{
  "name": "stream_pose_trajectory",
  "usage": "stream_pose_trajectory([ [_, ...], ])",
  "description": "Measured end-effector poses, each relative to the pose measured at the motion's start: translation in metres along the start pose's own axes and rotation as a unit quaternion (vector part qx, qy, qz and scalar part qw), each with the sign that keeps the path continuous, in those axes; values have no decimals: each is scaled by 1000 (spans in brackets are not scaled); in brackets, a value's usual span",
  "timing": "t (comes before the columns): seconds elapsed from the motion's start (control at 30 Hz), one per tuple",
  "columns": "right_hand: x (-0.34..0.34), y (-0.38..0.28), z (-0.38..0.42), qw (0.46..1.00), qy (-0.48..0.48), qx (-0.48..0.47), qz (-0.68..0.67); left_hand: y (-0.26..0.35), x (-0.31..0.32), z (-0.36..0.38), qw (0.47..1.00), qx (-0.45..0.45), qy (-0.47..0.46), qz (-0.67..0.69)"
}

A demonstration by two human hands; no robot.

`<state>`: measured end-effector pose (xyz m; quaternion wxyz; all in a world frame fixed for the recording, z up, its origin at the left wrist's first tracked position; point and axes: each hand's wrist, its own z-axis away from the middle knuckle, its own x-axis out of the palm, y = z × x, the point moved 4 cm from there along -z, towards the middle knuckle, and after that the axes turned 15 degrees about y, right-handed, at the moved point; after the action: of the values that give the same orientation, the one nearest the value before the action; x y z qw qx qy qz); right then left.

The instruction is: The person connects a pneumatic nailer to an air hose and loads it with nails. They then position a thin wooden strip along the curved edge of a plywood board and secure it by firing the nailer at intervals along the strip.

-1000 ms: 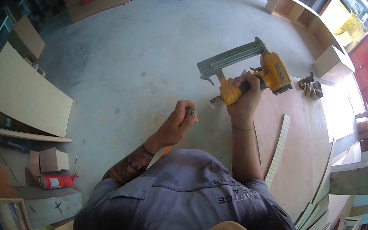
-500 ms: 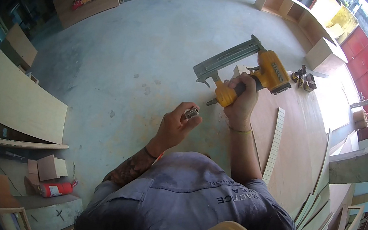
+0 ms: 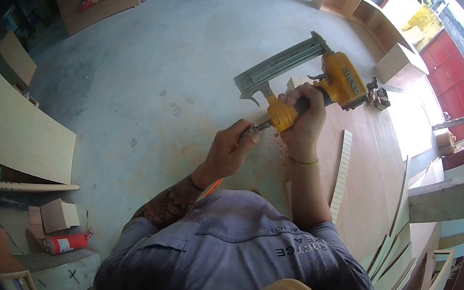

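My right hand (image 3: pixel 307 119) is wrapped round the grip of a yellow pneumatic nail gun (image 3: pixel 341 80), held up over the floor. Its long grey magazine (image 3: pixel 279 64) slants down to the left. At the bottom of the grip, a metal air plug (image 3: pixel 263 126) sticks out. Pinched between the thumb and fingers of my left hand (image 3: pixel 229 147) is a silvery air hose coupler (image 3: pixel 252 131), lined up end to end with the plug and right at it. A short stretch of orange hose (image 3: pixel 213 188) shows behind my left wrist; the rest is hidden by my body.
To my right a large plywood sheet (image 3: pixel 375 180) carries a slatted strip (image 3: pixel 342 170). Another tool (image 3: pixel 378 95) lies beyond it. At left are a leaning panel (image 3: pixel 24 114) and a red fire extinguisher (image 3: pixel 66 243). Cabinet carcasses (image 3: pixel 353 9) stand at the back on the concrete floor (image 3: pixel 137 64).
My left hand has brought the coupler up and right, closing the gap to the nail gun's air plug. The nail gun has shifted slightly up and left in view, still in my right hand.
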<state>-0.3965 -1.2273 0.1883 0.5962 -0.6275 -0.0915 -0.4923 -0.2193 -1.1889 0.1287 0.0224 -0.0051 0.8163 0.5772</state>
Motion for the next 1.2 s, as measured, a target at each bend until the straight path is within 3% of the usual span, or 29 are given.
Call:
stream_pose_trajectory([
  [0.23,21,-3,10,1000,-21,-2,22,21,-5,-6,999,49,-2,-12],
  [0.4,50,-5,19,994,-92,-50,35,32,-16,-15,997,78,8,-20],
  [0.47,59,-2,24,992,-107,-52,47,21,-17,-18,989,-93,-36,112],
  [0.5,64,0,25,990,-120,-55,58,24,-22,-20,989,-91,-34,110],
  [0.57,67,5,24,989,-135,-34,48,24,-19,-14,896,-290,-102,319],
  [0.7,78,11,31,982,-175,-22,67,19,-23,-13,856,-345,-107,370],
  [0.77,76,15,25,985,-163,-14,54,17,-24,-20,943,-230,-70,231],
  [0.8,74,17,24,988,-149,-7,45,16,-23,-20,943,-231,-70,229],
  [0.83,74,18,25,988,-149,-6,44,22,-28,-24,994,-74,-20,79],
  [0.87,75,20,25,989,-134,-9,62,31,-31,-25,993,87,29,-76],
  [0.97,70,24,19,990,-122,-11,72,32,-30,-25,983,147,50,-100],
  [1.1,59,33,6,992,-111,-10,67,19,-40,-35,986,97,-3,-138],
  [1.2,36,44,-4,997,-63,10,54,9,-55,-40,971,159,-21,-175],
])
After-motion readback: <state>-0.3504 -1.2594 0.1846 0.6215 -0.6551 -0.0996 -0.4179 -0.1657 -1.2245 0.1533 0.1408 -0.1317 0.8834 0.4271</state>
